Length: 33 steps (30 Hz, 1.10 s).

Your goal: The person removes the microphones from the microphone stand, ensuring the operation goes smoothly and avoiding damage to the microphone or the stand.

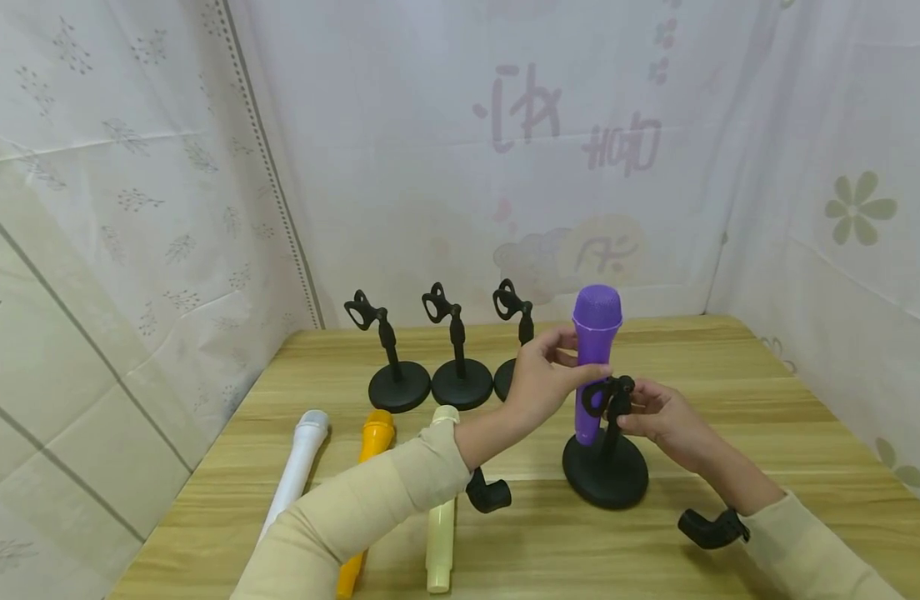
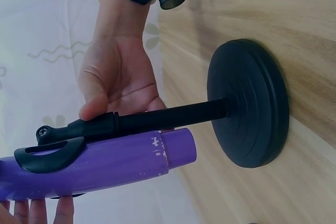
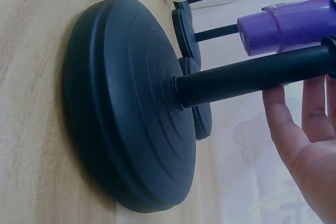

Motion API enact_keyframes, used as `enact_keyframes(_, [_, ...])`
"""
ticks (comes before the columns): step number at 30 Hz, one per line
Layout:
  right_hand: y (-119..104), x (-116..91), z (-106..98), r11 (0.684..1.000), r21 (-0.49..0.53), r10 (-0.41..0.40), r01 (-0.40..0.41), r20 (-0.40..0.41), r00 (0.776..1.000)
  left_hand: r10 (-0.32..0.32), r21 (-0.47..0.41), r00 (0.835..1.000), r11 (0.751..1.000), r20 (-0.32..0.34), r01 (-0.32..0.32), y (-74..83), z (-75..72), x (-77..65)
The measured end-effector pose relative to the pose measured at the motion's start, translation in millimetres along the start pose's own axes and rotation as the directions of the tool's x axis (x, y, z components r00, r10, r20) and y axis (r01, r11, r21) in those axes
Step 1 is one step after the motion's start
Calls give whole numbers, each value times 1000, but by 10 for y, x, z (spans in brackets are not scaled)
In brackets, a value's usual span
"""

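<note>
My left hand (image 1: 542, 377) holds a purple microphone (image 1: 598, 315) upright, fingers behind its body and thumb across the front. The microphone's lower body sits in the clip (image 2: 51, 156) of a black microphone stand (image 1: 606, 477), its tail end beside the post. My right hand (image 1: 672, 427) grips that stand at the upper post from the right, its thumb on the collar in the left wrist view. The round base (image 3: 131, 108) rests on the table. In the left wrist view, only the left fingertips (image 2: 65, 211) show under the microphone.
Three more black stands with bare clips, including the left one (image 1: 398, 386), line the wooden table's (image 1: 535, 542) back edge. White (image 1: 298, 450), orange (image 1: 376, 435) and pale yellow (image 1: 441, 542) microphones lie at the left, partly behind my left sleeve. A patterned curtain (image 1: 430, 167) hangs behind.
</note>
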State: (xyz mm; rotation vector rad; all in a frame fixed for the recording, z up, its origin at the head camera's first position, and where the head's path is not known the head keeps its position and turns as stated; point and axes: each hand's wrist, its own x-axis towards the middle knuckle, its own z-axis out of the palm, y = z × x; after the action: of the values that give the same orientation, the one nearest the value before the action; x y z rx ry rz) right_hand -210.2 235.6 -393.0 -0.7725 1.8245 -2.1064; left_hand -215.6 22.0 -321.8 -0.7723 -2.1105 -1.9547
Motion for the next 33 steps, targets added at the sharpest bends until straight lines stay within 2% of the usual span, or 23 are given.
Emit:
enact_keyframes(6, [21, -15, 1, 1000, 15, 1, -1, 5, 1000, -31, -6, 1000, 999, -4, 31, 146, -2, -72])
enact_keyframes(12, [33, -17, -7, 1000, 27, -13, 12, 25, 1000, -24, 8, 1000, 1000, -19, 24, 302, -4, -135])
enact_keyframes(22, [36, -4, -22, 1000, 18, -22, 21, 38, 999, -24, 29, 1000, 999, -17, 24, 318, -15, -121])
enact_keyframes(33, [58, -13, -45, 999, -23, 29, -29, -13, 999, -27, 21, 999, 999, -35, 27, 319, 9, -135])
